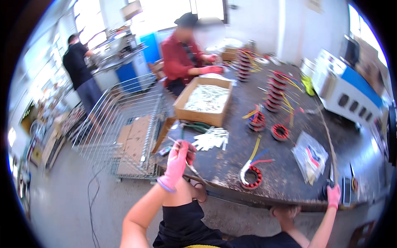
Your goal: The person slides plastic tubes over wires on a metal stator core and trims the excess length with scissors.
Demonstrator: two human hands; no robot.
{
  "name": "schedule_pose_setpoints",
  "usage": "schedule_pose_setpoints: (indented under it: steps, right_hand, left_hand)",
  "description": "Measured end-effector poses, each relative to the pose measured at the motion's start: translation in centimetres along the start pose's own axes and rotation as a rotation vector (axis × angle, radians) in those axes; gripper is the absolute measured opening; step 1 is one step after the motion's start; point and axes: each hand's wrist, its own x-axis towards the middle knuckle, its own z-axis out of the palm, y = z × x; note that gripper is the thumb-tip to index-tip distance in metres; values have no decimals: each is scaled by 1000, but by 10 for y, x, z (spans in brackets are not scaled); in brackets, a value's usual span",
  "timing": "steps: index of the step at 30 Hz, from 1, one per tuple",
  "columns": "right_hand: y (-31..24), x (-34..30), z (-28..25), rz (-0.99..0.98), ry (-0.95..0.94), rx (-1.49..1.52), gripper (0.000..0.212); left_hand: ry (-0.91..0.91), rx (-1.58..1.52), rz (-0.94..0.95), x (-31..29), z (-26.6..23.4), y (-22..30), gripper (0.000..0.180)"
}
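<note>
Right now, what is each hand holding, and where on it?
The left hand grips a thin metal tool at its upper end; the tip points down toward the table. The right hand clasps the table's near edge, holding no object.

Across the dark workbench (231, 157), an open cardboard box (204, 101) sits packed with white strips. Just in front of it, a loose heap of white strips (211, 138) lies on the bench. Farther back, red wound coils stand in stacks (275, 91), coloured wires trailing off them. One single coil (280, 132) lies flat near the middle, and a clear plastic bag (310, 156) lies to its right. Left of the bench stands a wire cage cart (120, 120) with flattened cardboard inside. A person in a red shirt (178, 58) works at the far end; another in black (76, 66) stands by the blue machine (128, 70).
</note>
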Motion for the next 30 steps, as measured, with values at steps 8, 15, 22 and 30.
schedule_pose_setpoints:
  steps: [8,15,22,30]
  right_hand:
    - [-85,-57,6,-356,169,370,34]
    - [-218,-164,-3,-512,-323,664,34]
    - [-293,-172,21,-508,-425,391,34]
    - [-306,-176,31,-615,-353,428,27]
  left_hand:
    - [97,548,126,138,-149,35,26]
    - [55,1444,-180,185,-170,16,96]
    - [-334,1155,249,93,-129,13,41]
    - [-851,954,744,10,-29,3,60]
